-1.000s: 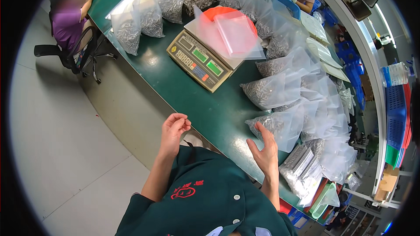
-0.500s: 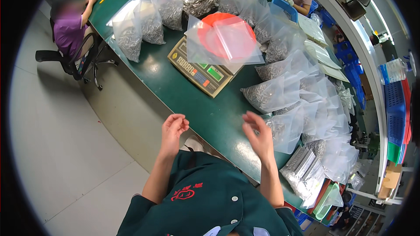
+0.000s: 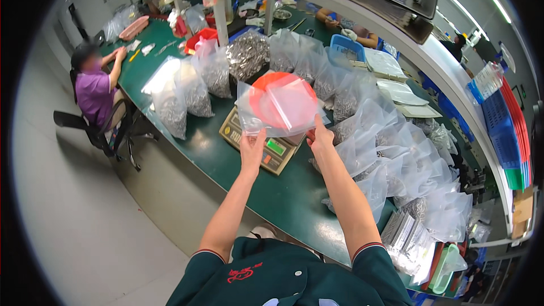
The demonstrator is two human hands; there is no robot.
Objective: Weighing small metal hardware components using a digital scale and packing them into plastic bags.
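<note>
A clear flat plastic bag (image 3: 249, 114) lies over a round red tray (image 3: 265, 86) on the weighing scale (image 3: 231, 129). My left hand (image 3: 252, 150) pinches the bag's near edge, in front of the scale's green display. At the near right corner my right hand (image 3: 321, 136) has thumb and fingers closed on the same bag. Both arms are stretched forward over the green table. Clear bags filled with small metal parts (image 3: 214, 73) stand behind the scale, and more such bags (image 3: 362, 141) crowd the table to its right.
An open bag heaped with metal pieces (image 3: 248, 54) stands behind the tray. A stack of grey strips (image 3: 403, 232) lies at the near right. A white shelf frame (image 3: 391, 28) crosses above the table. One person (image 3: 96, 82) sits at left; another works across the table beside a blue basket (image 3: 347, 48).
Both hands have moved forward from near my body to the flat bag on the tray and closed on its near edge. My view has tilted up, showing more of the shelf.
</note>
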